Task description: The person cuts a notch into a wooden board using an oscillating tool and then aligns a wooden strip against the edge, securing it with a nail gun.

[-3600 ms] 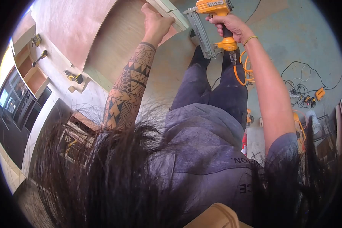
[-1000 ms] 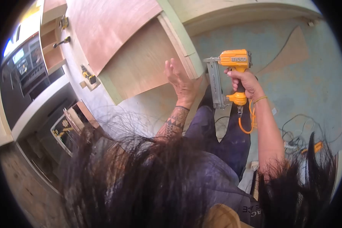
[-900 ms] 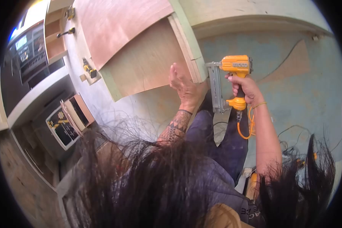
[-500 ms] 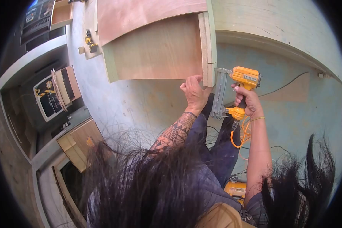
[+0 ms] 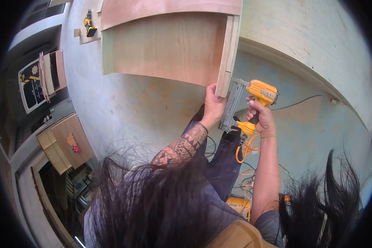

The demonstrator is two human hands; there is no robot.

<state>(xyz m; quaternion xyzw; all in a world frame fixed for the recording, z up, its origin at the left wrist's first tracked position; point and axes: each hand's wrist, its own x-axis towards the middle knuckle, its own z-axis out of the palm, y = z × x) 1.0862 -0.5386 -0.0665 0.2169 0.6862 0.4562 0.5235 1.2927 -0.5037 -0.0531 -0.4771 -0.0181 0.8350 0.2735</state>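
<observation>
My right hand (image 5: 261, 119) is wrapped round the black grip of an orange nail gun (image 5: 263, 91). The gun's nose lies right at the outer face of a wooden side strip (image 5: 225, 68), close to the strip's lower end. At that same end, my left hand (image 5: 213, 108) grips the strip from its inner side, fingers partly hidden behind the wood. The layered strip runs along the right edge of an open plywood box (image 5: 165, 49). From the base of the gun's handle hangs an orange air hose (image 5: 239, 153).
A long pale wooden panel (image 5: 301, 33) stands to the right. A yellow and black drill (image 5: 89, 25) lies on a board at upper left. Near my legs are cables and another orange tool (image 5: 239, 205). Wooden boxes (image 5: 66, 142) stand at the left.
The view has shifted, so the drill and left-hand boxes appear farther left. My left fingers have moved in closer round the strip's end. The nail gun stays beside the strip.
</observation>
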